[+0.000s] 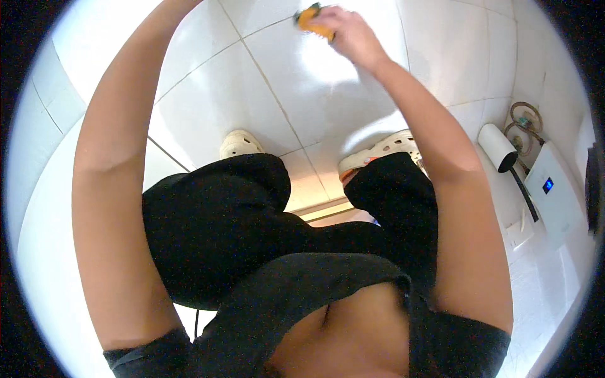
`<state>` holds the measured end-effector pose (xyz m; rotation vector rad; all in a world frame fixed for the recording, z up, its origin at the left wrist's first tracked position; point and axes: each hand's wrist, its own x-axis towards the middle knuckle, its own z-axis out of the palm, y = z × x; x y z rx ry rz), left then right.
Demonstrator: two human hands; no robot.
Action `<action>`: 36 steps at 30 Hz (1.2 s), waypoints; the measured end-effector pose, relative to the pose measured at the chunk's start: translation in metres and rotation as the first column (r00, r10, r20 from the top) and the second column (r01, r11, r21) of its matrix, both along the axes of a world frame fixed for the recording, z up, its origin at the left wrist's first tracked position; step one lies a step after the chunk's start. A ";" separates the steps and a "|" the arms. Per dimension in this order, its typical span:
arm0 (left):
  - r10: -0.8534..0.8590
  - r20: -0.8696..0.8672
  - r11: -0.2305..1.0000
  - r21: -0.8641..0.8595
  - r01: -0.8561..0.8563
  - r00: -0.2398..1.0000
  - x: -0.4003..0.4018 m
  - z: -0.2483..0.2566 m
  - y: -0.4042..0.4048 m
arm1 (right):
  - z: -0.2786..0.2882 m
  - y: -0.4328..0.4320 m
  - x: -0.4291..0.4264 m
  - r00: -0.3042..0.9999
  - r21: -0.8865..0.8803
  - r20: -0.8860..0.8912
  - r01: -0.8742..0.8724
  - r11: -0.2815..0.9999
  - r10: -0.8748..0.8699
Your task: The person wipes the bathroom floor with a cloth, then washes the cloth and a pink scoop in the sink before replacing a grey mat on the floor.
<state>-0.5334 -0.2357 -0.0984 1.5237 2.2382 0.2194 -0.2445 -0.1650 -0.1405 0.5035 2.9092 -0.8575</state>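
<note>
My right hand grips a yellow sponge with a dark green layer, at the top of the head view. Hand and sponge are slightly blurred, over the white tiles; whether the sponge touches them I cannot tell. A bright glare lies on the tiles just below the sponge. My left forearm reaches up along the left side, and its hand is beyond the top edge, out of view.
Cream clogs are on my feet, below black trousers. On the right are a white wall unit with a lit blue display, coiled hoses and a white cylinder with a black end. A threshold strip runs behind the feet.
</note>
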 end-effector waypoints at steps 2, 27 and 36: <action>-0.036 -0.007 0.999 0.024 0.036 0.999 -0.004 -0.003 0.003 | -0.005 -0.031 0.013 0.970 0.002 -0.034 -0.239 0.971 0.239; 0.121 0.042 0.989 0.079 -0.124 0.992 0.001 0.004 -0.009 | 0.036 -0.029 0.170 0.779 -0.231 0.533 -0.241 0.943 0.330; 0.290 0.313 0.939 0.090 -0.333 0.904 0.078 0.017 -0.074 | 0.056 -0.020 0.130 0.798 -0.265 0.539 -0.142 0.954 0.269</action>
